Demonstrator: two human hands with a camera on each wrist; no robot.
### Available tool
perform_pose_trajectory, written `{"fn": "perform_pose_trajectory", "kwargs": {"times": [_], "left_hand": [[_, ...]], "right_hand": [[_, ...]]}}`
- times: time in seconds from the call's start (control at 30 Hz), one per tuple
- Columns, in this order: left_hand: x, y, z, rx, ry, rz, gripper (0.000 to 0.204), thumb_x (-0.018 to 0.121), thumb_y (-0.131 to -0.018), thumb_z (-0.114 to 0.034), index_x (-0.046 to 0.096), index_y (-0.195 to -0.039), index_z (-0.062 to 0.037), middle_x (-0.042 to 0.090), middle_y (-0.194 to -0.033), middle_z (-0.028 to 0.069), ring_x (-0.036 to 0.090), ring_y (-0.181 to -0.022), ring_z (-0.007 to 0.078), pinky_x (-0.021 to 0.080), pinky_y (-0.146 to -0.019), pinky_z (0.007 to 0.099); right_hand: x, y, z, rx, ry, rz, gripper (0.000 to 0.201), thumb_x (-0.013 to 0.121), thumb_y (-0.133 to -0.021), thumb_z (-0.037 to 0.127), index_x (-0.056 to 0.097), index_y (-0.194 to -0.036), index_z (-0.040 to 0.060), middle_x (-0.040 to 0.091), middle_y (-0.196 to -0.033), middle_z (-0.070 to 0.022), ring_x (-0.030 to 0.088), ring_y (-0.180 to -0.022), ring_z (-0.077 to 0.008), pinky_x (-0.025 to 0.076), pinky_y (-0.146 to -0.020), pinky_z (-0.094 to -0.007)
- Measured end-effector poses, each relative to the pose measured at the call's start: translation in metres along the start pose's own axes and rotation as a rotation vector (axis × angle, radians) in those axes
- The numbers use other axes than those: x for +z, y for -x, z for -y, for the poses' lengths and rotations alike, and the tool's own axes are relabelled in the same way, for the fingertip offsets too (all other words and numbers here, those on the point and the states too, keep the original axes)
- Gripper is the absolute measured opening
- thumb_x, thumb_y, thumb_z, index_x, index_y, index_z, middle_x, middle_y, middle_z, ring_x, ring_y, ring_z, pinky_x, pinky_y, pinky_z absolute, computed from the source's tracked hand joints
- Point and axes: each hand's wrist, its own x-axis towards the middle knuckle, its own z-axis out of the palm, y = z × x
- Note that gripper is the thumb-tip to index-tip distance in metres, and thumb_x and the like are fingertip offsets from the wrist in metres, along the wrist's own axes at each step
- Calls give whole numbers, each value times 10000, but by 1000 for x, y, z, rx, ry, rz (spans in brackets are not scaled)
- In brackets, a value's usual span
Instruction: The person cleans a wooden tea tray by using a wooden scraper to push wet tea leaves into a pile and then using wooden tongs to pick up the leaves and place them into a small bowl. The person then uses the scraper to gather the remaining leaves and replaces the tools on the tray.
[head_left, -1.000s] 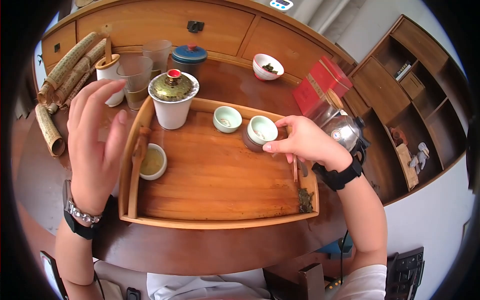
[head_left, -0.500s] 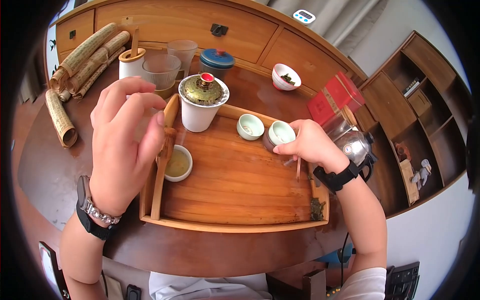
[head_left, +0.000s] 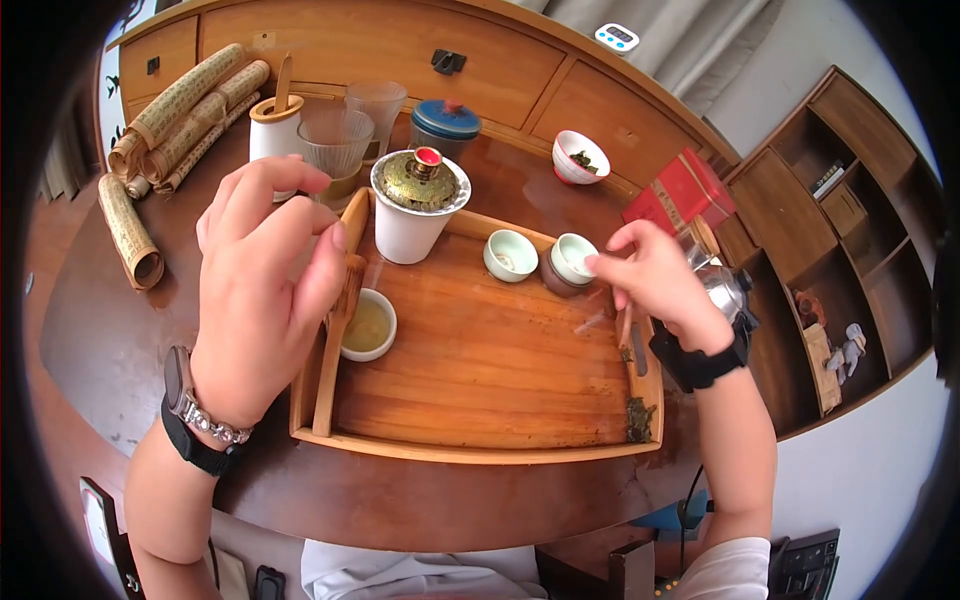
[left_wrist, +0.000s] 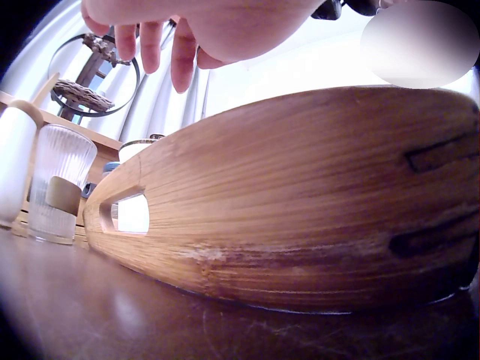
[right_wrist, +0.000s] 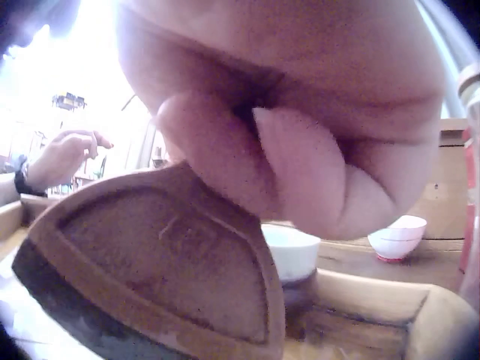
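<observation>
My right hand (head_left: 672,285) is just right of a pale green cup (head_left: 576,257), its fingers curled. In the right wrist view a brown fan-shaped piece (right_wrist: 165,255) hangs from those fingers; from above it shows as a thin brown strip (head_left: 622,335). The cup sits on a darker brown cup or base (head_left: 560,283), beside a second green cup (head_left: 511,256). My left hand (head_left: 265,285), fingers loosely bent and holding nothing, is raised over the left end of the wooden tray (head_left: 480,455), near a white cup of yellowish liquid (head_left: 368,325).
A white lidded cup (head_left: 408,232) stands at the tray's back left. Behind are ribbed glasses (head_left: 338,140), a blue-lidded jar (head_left: 445,122), rolled scrolls (head_left: 190,110) and a bowl of leaves (head_left: 580,158). A red box (head_left: 680,190) and kettle (head_left: 722,290) stand at right. Wet leaves (head_left: 640,420) lie in the tray's corner.
My right hand has drawn back to the right from the green cup beside which its fingers were. The left hand's fingers are more bent. The head view has also shifted.
</observation>
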Motion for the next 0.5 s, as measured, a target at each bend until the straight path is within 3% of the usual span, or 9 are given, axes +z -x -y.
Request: {"fn": "perform_pose_trajectory", "kwargs": {"times": [0.03, 0.1, 0.17, 0.23, 0.3, 0.43, 0.5], "left_hand": [[0, 0, 1, -3, 1, 2, 76, 643, -766, -47, 595, -824, -35, 579, -1054, 100, 552, -1004, 293, 399, -867, 377], [0, 0, 1, 28, 9, 6, 72, 638, -770, -44, 595, -825, -28, 584, -1042, 102, 557, -991, 296, 410, -854, 378], [1, -1, 1, 37, 8, 0, 70, 636, -771, -39, 595, -824, -21, 587, -1036, 103, 560, -985, 297, 414, -849, 379], [1, -1, 1, 48, 3, -7, 67, 634, -772, -34, 594, -823, -14, 590, -1031, 104, 562, -980, 298, 419, -845, 380], [1, -1, 1, 28, 17, -5, 60, 631, -770, -21, 594, -813, -2, 594, -1027, 106, 563, -985, 300, 420, -854, 382], [-1, -2, -1, 33, 19, -9, 58, 635, -770, -14, 595, -808, 4, 597, -1013, 111, 566, -992, 306, 425, -858, 385], [-4, -1, -2, -30, 43, 90, 46, 567, -833, -11, 576, -801, 22, 585, -1084, 145, 528, -1114, 328, 406, -961, 389]], "right_hand": [[-3, 3, 2, -38, -98, -10, 222, 691, -813, 130, 490, -832, 38, 601, -650, -49, 554, -481, -92, 403, -416, -233], [-9, 11, 10, -118, -269, 104, 177, 646, -832, 92, 476, -792, 66, 612, -657, -51, 558, -492, -77, 392, -412, -217], [7, 21, 19, -149, -335, 168, 160, 629, -841, 84, 477, -791, 77, 626, -677, -49, 557, -505, -66, 394, -420, -204], [22, 16, 14, -223, -400, 322, 149, 606, -848, 22, 466, -811, 57, 642, -786, -75, 595, -605, -92, 466, -522, -224], [35, 13, 16, -211, -338, 367, 147, 591, -860, -3, 455, -826, 42, 634, -804, -93, 605, -634, -107, 487, -562, -247], [54, 3, 8, -308, -292, 280, 136, 574, -873, -7, 449, -836, 31, 619, -777, -93, 601, -611, -109, 499, -533, -255], [52, 6, 12, -231, -255, 245, 128, 556, -876, -11, 440, -835, 22, 607, -752, -91, 591, -577, -107, 502, -479, -257]]}}
